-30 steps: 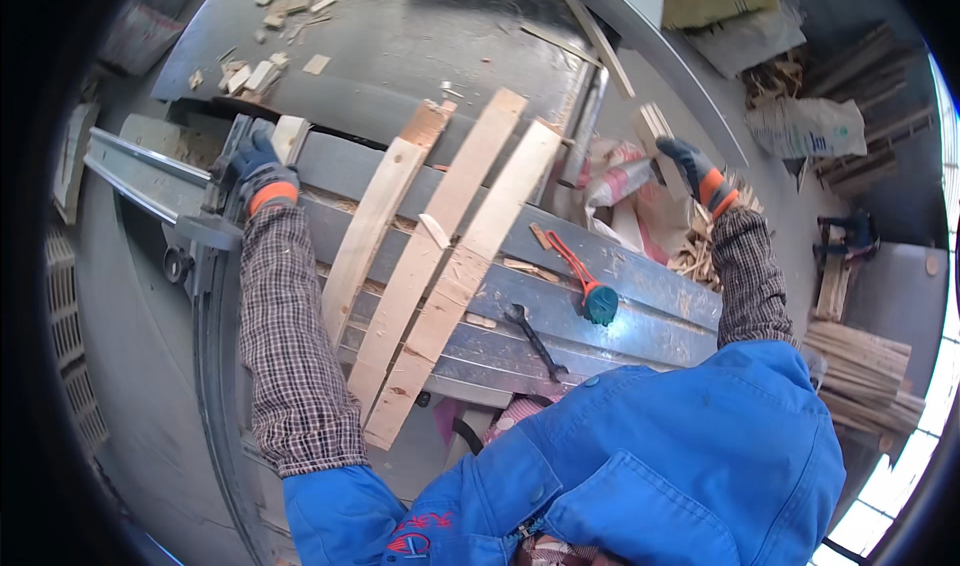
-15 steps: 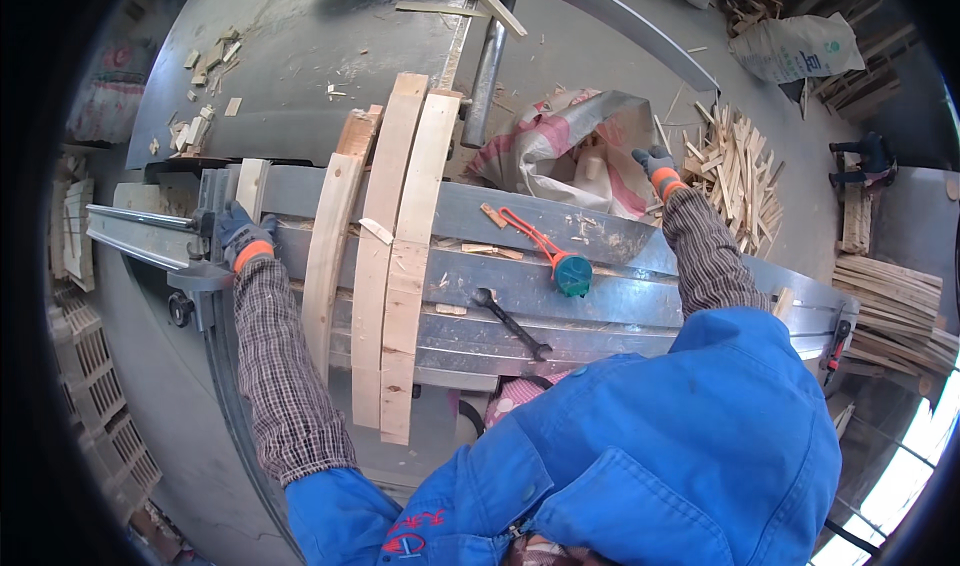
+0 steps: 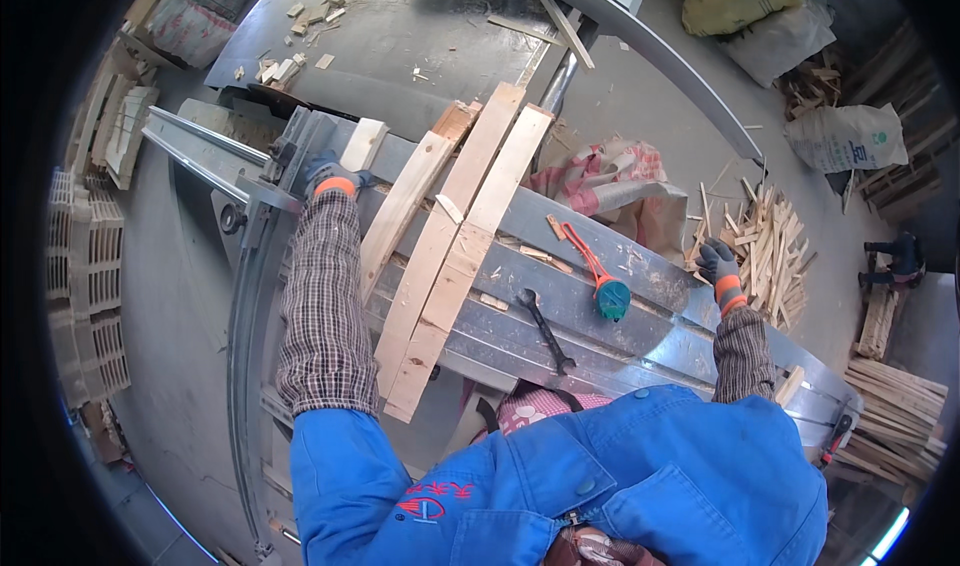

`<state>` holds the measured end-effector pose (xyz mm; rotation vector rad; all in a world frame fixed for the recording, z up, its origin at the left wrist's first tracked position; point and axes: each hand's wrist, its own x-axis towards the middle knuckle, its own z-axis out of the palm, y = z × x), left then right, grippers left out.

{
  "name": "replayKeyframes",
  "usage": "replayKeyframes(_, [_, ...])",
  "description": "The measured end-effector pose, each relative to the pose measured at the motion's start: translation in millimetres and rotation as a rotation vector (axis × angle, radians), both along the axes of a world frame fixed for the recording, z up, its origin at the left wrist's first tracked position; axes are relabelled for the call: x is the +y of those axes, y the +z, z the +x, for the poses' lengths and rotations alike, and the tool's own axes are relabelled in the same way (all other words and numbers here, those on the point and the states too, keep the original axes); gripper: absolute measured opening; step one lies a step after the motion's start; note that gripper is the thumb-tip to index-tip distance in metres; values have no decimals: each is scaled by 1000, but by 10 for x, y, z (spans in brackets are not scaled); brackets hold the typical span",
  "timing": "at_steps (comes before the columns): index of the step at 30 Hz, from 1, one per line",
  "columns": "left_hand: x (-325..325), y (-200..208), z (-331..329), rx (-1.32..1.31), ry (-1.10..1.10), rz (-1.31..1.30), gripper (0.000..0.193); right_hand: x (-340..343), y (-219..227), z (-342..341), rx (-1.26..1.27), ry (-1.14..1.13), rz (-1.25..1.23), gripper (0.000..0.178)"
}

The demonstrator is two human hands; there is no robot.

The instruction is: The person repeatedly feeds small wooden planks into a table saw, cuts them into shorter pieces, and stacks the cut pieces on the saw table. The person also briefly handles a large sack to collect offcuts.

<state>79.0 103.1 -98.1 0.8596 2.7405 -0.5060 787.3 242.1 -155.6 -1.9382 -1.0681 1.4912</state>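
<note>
My left hand (image 3: 336,174), in a dark glove with an orange cuff, lies against the metal fence (image 3: 291,156) at the left of the slotted machine table. Its thumb and fingers look spread, beside the lower end of a short wood block (image 3: 364,146). Right of it, three curved wooden strips lie across the table: a shorter one (image 3: 410,201) and two longer ones (image 3: 450,231) (image 3: 478,236) side by side. My right hand (image 3: 717,260), gloved alike, hovers near the table's far right edge, by a pile of thin sticks (image 3: 768,251). Its fingers look loosely apart, with nothing visible in them.
On the table lie a green-and-orange tape measure (image 3: 610,296), a black wrench (image 3: 546,331) and wood scraps. Beyond it slumps a pink-and-white sack (image 3: 610,181). A curved metal guard (image 3: 680,91) arcs overhead. Stacked slats (image 3: 895,406) stand at right; a person works farther off.
The view has turned and shifted, so the table now slants down to the right. My left hand stays by the fence; my right hand has drawn back from the sack toward the stick pile.
</note>
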Motion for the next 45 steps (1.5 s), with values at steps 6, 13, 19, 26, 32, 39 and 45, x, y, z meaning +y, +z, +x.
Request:
replayKeyframes(6, [-227, 112, 364, -168, -8, 1005, 86, -95, 250, -177, 81, 150, 317, 38])
replayKeyframes(13, [-369, 1103, 2717, -560, -599, 1192, 60, -1196, 872, -1319, 536, 368, 266, 45])
replayKeyframes(19, [-851, 861, 4450, -1006, -762, 907, 61, -1943, 1102, -1157, 801, -154, -57, 55])
replayKeyframes(26, [-1043, 330, 3864, -925, -474, 1063, 66, -2083, 356, 1839, 459, -574, 54, 50])
replayKeyframes(32, [-1457, 332, 2273, -131, -389, 854, 65, -2591, 602, 4770, -582, -515, 306, 65])
replayKeyframes(39, [-2219, 205, 1249, -92, 43, 87, 83, -1189, 259, 3808, -559, -498, 450, 55])
replayKeyframes(45, [-2332, 59, 1235, -47, 50, 195, 59, -49, 435, 1773, -171, 33, 675, 44])
